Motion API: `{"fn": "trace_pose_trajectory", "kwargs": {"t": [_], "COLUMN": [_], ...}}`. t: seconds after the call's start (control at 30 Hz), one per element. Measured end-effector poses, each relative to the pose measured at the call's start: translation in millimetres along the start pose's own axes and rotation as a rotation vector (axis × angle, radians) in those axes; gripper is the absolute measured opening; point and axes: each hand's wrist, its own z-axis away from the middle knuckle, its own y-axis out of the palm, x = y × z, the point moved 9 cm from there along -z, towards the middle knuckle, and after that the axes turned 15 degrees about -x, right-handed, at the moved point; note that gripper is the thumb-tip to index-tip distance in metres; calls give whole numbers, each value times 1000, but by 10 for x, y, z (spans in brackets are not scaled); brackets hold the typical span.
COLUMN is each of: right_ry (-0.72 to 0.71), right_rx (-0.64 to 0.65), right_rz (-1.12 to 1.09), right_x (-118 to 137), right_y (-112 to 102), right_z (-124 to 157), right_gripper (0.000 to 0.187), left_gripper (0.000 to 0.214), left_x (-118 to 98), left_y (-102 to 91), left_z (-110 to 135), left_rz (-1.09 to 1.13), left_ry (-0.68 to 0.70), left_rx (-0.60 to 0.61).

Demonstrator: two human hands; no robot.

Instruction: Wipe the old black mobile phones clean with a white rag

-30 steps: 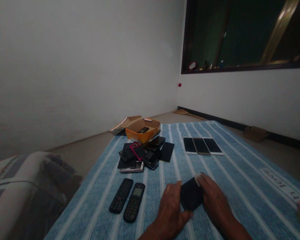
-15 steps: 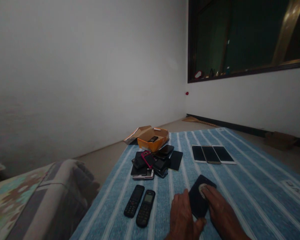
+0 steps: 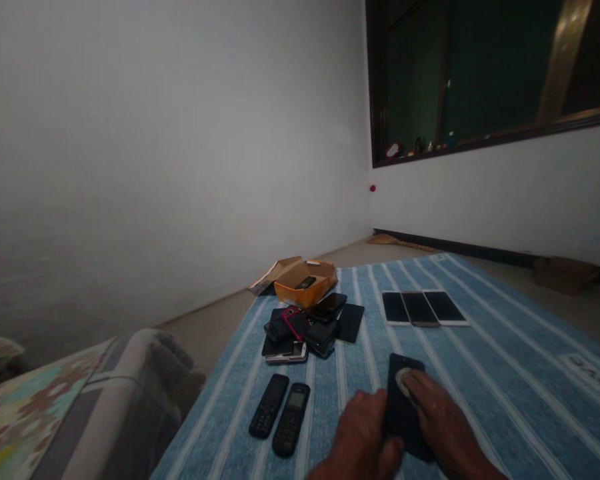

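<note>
A dark phone (image 3: 404, 419) lies at the near middle of a blue striped cloth (image 3: 329, 390), between a person's two bare hands. Half a second ago its far end leaned right; it has since swung round to lean slightly left. The right hand (image 3: 445, 419) is closed at the fingertips on a small pale pad (image 3: 401, 379), perhaps cloth or tissue, pressed to the phone's face towards its far end, as it was then. The left hand (image 3: 361, 433) is at the phone's left edge, too blurred to tell whether its grip is closed. The work therefore seems to be going on over this one phone, its angle adjusted beneath the pad. Just left of the hands, two keypad phones (image 3: 269, 407) lie side by side. Farther off, a jumbled pile of phones (image 3: 350, 323) sits left of a neat row of three phones (image 3: 421, 310). Behind the pile stands an open orange box (image 3: 300, 297).
</note>
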Motion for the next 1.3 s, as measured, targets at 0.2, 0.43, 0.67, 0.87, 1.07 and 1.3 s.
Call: {"fn": "trace_pose_trajectory", "kwargs": {"t": [0.2,0.43,0.67,0.87,1.07,1.3], "right_ry": [80,83,79,58,57,39], "right_rx": [56,111,95,128,163,206], "right_rz": [5,-44,-35,-54,-21,-68], "right_x": [54,152,132,178,209,323], "right_y": [-32,-33,-15,-27,-40,-46], "right_z": [-123,-204,-202,-210,-223,-223], "right_gripper": [49,44,38,37,38,40], "left_gripper": [65,78,59,53,66,73], "left_x": [-11,-289,-394,-441,-212,290], "left_y": [-305,226,461,407,251,-56], "left_z": [-794,-1232,-1301,-1338,-1312,-1054], "left_rz": [-123,-102,1,-63,-266,-178], "left_ry": [157,438,469,496,502,183], "left_rx": [210,477,597,640,653,633]}}
